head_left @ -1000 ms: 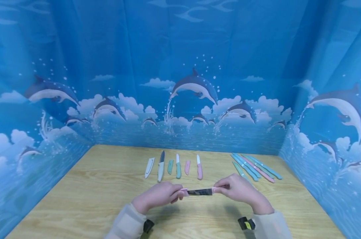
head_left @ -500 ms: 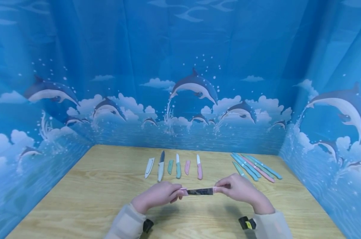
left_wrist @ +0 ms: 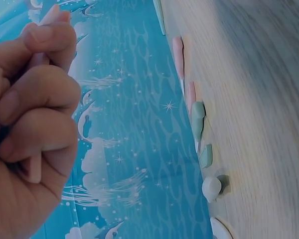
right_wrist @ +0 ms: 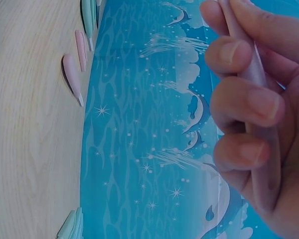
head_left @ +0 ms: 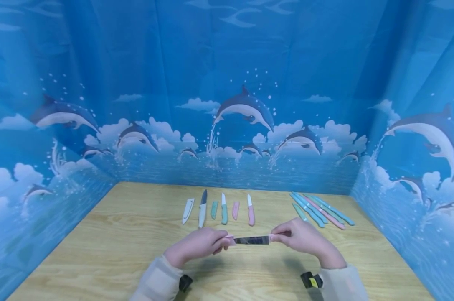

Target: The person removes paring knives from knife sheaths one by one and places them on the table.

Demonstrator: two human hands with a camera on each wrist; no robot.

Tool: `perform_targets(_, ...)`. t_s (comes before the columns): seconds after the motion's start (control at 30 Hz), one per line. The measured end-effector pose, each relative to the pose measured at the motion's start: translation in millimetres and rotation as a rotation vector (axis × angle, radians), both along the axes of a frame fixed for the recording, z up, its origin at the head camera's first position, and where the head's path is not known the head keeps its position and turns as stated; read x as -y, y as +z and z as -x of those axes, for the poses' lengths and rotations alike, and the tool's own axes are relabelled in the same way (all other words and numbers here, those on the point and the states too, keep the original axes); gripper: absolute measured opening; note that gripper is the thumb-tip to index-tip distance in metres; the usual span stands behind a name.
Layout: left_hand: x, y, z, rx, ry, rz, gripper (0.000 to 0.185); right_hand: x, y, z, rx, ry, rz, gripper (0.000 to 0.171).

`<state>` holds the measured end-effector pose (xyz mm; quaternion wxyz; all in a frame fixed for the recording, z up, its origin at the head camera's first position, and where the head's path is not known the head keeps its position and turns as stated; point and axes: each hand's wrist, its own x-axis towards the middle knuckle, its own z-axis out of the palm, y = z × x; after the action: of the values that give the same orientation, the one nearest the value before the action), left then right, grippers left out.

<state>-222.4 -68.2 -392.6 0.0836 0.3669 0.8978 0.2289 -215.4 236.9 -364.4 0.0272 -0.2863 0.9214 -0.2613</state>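
A knife with a dark blade (head_left: 252, 240) is held level above the table in front of the body. My right hand (head_left: 301, 239) grips its pink handle (right_wrist: 266, 181), fingers curled round it in the right wrist view. My left hand (head_left: 201, 244) holds a pink blade cover (head_left: 231, 240) at the tip end, with the blade's point close to or inside its mouth. In the left wrist view the cover's far end (left_wrist: 36, 168) shows below the curled fingers; the rest is mostly hidden by them.
Behind the hands lie a white cover (head_left: 188, 211), a white knife (head_left: 202, 214), a green cover (head_left: 214, 210), a green knife (head_left: 224, 215), a pink cover (head_left: 236, 211) and a pink knife (head_left: 251, 215). Several slim blue, green and pink pieces (head_left: 313, 211) lie at right. A dolphin-print curtain (head_left: 227, 167) surrounds the table.
My hands have drawn very slightly apart, and a little more of the dark blade shows between them. Both keep their holds, and the things on the table lie as before.
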Motion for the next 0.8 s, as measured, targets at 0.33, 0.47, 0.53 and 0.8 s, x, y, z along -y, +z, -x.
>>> perform_targets(0.33, 29, 1.9, 9.6, 0.017, 0.095, -0.049, 0.037, -20, 4.7, 2.1, -0.058, -0.12, 0.011, 0.025)
perform_targets(0.47, 44, 3.5, 12.8, 0.006, 0.13, -0.057, 0.037, -19, 3.3, 3.3, -0.085, -0.192, 0.025, 0.03)
perform_targets(0.53, 50, 3.2, 13.2, 0.007, 0.149, -0.051, 0.038, -15, 2.8, 3.6, -0.091, -0.238, 0.036, 0.032)
perform_targets(0.8, 81, -2.6, 24.1, 0.056, 0.121, 0.02, 0.035, 13, -0.8, 10.2, -0.037, -0.317, 0.042, 0.027)
